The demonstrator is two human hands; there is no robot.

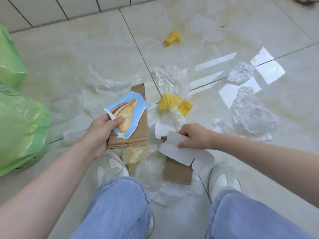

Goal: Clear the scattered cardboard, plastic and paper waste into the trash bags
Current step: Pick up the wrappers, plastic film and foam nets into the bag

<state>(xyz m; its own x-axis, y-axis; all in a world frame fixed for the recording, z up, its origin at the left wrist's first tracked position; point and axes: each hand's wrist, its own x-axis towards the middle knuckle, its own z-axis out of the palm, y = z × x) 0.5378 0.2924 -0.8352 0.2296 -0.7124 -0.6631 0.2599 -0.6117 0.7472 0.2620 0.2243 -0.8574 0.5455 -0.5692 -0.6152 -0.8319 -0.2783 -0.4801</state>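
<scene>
My left hand (100,133) grips a stack of brown cardboard (139,133) with a torn blue piece printed with bread (131,109) on top. My right hand (195,137) is closed on a white paper piece (174,149) that lies over another brown cardboard piece (177,171) on the floor. Two green trash bags (19,128) stand at the left, the farther green bag (8,57) behind the nearer. Clear plastic film (252,112) and white paper scraps (269,69) lie scattered at the right.
Yellow foam net pieces (168,100) lie in the middle, another yellow foam piece (173,36) farther back. A yellowish plastic bag (133,154) lies by my left shoe (110,168). Thin clear film (103,81) covers the tile floor. A tiled wall (51,9) runs along the back.
</scene>
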